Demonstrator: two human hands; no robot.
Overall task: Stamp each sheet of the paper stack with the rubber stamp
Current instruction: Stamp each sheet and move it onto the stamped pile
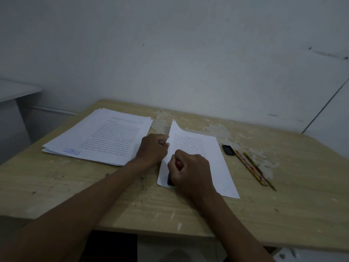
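While the right hand [190, 170] grips the rubber stamp [179, 164] by its red knob, base pressed on the near-left corner of the printed sheet [200, 157], the left hand [154, 148] pinches that sheet's lifted left edge. Thin, floppy paper: hold at the edge. Stamped pile [102, 135] lies left of it.

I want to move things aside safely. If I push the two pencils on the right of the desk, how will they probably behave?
The pencils lie flat beside each other, thin and long, so they are probably light and would slide or roll on the desk. They look stiff, unlike the curling sheet that the left hand pinches.
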